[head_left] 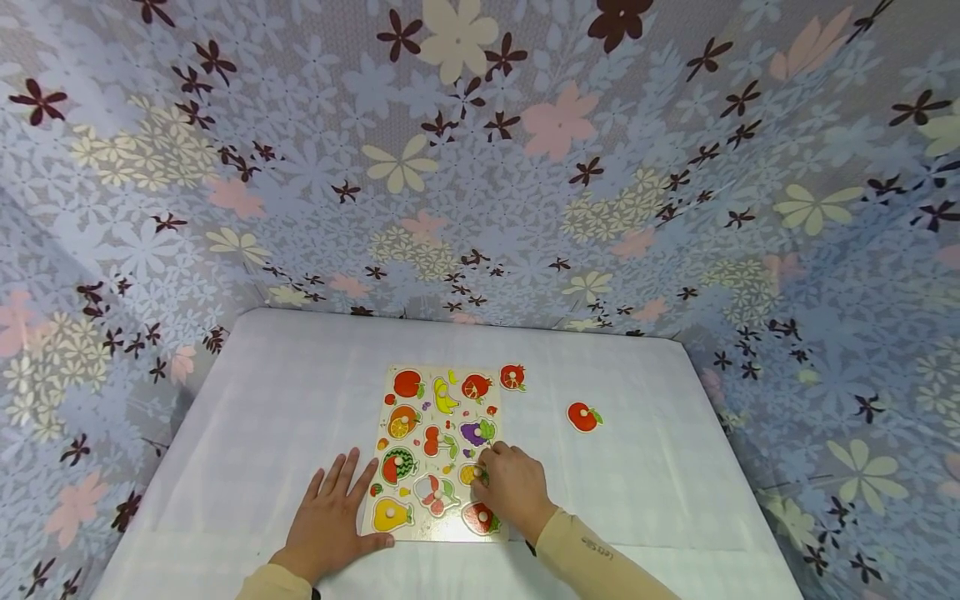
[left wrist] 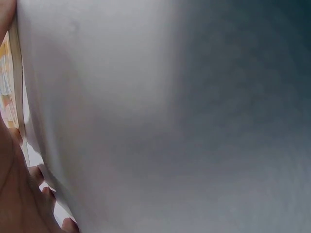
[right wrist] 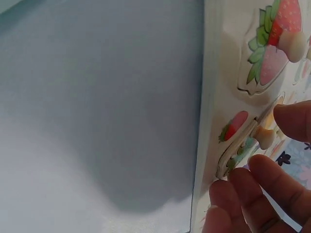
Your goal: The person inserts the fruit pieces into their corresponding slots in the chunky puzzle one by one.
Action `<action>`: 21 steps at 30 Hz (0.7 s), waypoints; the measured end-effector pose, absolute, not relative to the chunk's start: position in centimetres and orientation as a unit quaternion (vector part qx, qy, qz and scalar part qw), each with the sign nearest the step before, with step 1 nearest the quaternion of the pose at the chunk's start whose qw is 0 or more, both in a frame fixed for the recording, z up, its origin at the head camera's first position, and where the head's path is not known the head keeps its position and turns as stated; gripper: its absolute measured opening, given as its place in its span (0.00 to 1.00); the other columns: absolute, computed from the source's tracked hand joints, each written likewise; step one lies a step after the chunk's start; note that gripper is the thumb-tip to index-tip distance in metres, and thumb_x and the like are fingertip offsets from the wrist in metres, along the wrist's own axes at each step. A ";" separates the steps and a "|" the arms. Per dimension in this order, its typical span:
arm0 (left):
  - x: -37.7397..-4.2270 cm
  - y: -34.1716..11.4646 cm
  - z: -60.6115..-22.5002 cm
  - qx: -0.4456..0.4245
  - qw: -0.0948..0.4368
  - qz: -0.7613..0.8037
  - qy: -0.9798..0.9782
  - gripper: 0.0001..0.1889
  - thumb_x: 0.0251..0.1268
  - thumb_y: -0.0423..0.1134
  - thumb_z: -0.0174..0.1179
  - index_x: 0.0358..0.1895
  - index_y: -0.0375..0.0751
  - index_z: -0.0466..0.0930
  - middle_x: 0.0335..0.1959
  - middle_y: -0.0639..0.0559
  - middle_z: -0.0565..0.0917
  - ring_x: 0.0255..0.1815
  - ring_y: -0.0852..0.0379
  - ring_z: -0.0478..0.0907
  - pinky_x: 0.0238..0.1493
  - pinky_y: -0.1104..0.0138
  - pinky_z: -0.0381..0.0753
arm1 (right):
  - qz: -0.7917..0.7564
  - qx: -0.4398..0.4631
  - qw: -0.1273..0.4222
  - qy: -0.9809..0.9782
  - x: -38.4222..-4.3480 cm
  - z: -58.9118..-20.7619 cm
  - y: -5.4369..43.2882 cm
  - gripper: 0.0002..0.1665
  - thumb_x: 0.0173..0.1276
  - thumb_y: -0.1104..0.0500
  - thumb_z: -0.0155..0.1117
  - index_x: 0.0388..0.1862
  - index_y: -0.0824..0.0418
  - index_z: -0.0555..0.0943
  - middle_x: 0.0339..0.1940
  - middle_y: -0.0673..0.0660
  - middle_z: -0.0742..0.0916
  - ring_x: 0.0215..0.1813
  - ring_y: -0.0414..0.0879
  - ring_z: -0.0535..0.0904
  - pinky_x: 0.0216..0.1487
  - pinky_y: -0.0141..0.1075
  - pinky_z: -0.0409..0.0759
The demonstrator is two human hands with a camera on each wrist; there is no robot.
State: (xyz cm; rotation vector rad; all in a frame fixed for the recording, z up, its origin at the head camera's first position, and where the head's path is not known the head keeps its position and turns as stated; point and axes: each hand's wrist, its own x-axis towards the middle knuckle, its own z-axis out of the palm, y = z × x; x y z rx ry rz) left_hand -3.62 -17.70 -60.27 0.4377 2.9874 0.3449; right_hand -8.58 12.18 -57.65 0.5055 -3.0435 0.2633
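Observation:
A wooden fruit puzzle board [head_left: 416,534] lies on the white-covered table between both hands. My right hand [head_left: 517,485] is over its right edge, at the pineapple piece [head_left: 468,474]. In the right wrist view, the thumb and bent fingers [right wrist: 262,201] stand around the piece's wooden knob [right wrist: 265,137], with a gap to the knob. That piece sits slightly tilted at its slot, fingertips right at its edge. Below it is the knobbed strawberry piece [head_left: 480,518]. My left hand [head_left: 327,517] lies flat with spread fingers, its thumb at the board's lower left corner.
Off the board to the right lie a pomegranate piece [head_left: 513,377] and a red apple piece [head_left: 584,417]. Several other fruits, such as a watermelon [head_left: 398,465] and a pear [head_left: 392,515], are on the board. Flower-patterned cloth [head_left: 480,208] surrounds the table [head_left: 300,375].

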 end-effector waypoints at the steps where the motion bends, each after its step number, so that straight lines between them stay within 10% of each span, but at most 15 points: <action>1: -3.6 -17.7 -60.3 0.143 0.053 0.113 0.982 0.61 0.43 0.81 0.59 0.78 0.47 0.59 0.79 0.38 0.53 0.77 0.37 0.52 0.73 0.40 0.48 | 0.087 0.162 0.020 -0.983 -8.6 -57.6 12.2 0.14 0.55 0.48 0.74 0.36 0.54 0.87 0.31 0.48 0.82 0.26 0.40 0.72 0.24 0.33 0.78; 21: -3.6 -17.6 -60.1 0.144 0.053 0.123 0.980 0.61 0.43 0.81 0.60 0.78 0.46 0.59 0.79 0.37 0.54 0.77 0.36 0.52 0.73 0.39 0.49 | 0.110 0.140 -0.004 -0.984 -9.1 -57.2 12.7 0.16 0.56 0.44 0.77 0.38 0.52 0.87 0.37 0.48 0.85 0.32 0.40 0.79 0.31 0.35 0.82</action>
